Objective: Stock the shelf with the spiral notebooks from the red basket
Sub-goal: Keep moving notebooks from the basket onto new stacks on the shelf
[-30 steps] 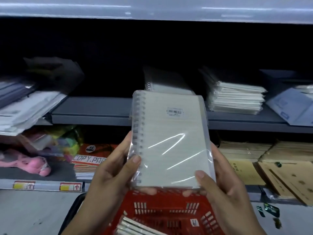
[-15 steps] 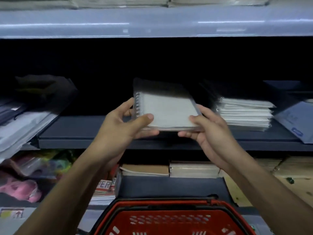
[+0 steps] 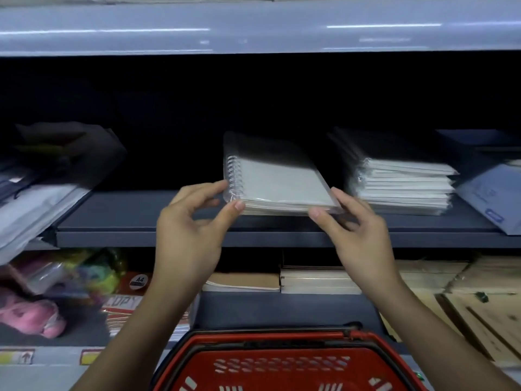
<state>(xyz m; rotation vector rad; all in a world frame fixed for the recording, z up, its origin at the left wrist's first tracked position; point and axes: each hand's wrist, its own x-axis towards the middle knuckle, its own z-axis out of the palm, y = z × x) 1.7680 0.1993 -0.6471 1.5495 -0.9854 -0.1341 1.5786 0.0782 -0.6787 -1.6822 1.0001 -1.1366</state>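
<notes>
— On the dark grey metal shelf (image 3: 146, 221), what is lying between the two hands?

— A white spiral-bound notebook sealed in clear plastic wrap (image 3: 277, 184) is lying flat there, its wire coil facing left and its front edge sitting close to the shelf's lip.

— Is the left hand (image 3: 189, 235) gripping it?

— Its thumb tip is touching the front left corner and a fingertip is reaching the coil side. The fingers are curving loosely rather than clamping, so it is looking more like a light touch than a firm hold.

— And the right hand (image 3: 358, 235)?

— Its thumb tip is pressing against the front right corner, with the other fingers spreading, relaxed, along the right edge. Again, the contact is light.

— What is sitting beside the notebook?

— Just to its right, a stack of similar white wrapped notebooks (image 3: 403, 187) is resting on the same shelf, apart from it by a narrow gap.

— Where is the red plastic shopping basket (image 3: 284, 362)?

— It is showing at the bottom of the view, below both forearms, with its dark handles folded along the rim. Its inside is not showing.
</notes>
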